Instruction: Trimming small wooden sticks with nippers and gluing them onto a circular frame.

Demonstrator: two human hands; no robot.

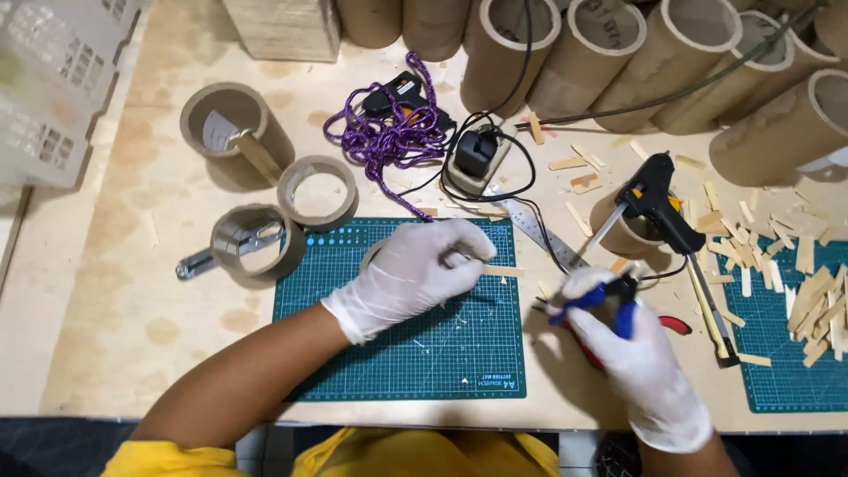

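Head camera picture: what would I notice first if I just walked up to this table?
Probably the two white-gloved hands in the middle: the left hand pinches a thin wooden stick over the green cutting mat, and the right hand grips blue-handled pliers. Behind them, a black glue gun rests on a cardboard ring, and big cardboard tubes line the back.

Craft workshop bench, green cutting mat (397, 353), glue gun (658, 199), cardboard tubes (618, 53) (stacked behind), wood stick offcuts (813, 300) scattered
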